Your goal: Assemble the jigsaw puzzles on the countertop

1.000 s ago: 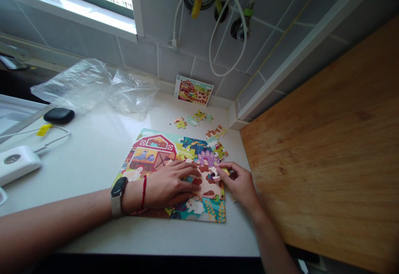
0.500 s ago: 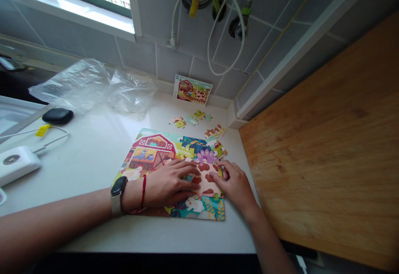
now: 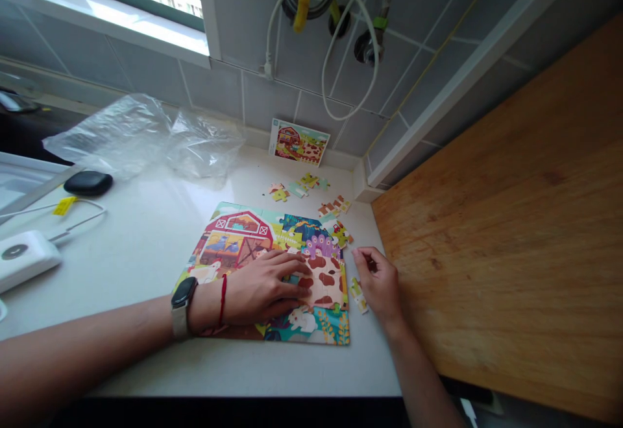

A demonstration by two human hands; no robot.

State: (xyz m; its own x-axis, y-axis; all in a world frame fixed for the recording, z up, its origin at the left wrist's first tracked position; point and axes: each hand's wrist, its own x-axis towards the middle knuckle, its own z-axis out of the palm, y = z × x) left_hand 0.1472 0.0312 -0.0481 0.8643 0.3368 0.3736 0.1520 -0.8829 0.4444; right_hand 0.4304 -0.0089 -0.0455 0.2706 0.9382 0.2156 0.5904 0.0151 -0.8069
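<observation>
A farm jigsaw puzzle (image 3: 243,220) lies on the white counter, with a red barn at left and a brown-spotted cow at right. My left hand (image 3: 270,285) rests palm down across its middle, fingers spread over the cow's edge, hiding the pieces beneath. Just off the puzzle's right side is my right hand (image 3: 379,282), its fingers curled in with nothing visible in them. Loose yellow-green puzzle pieces (image 3: 359,295) lie beside that hand. A dark blue section (image 3: 304,225) and the purple peacock section (image 3: 321,246) sit at the upper right of the picture.
Several loose pieces (image 3: 307,181) lie behind the puzzle, near a reference picture card (image 3: 299,142) against the wall. Crumpled clear plastic (image 3: 146,133), a black oval case (image 3: 88,183) and a white power strip (image 3: 29,256) are at left. A wooden panel (image 3: 506,220) borders the right.
My right hand has moved off the cow section to the right, its fingers curling, uncovering the puzzle's right edge and loose pieces beside it. My left hand stays in place.
</observation>
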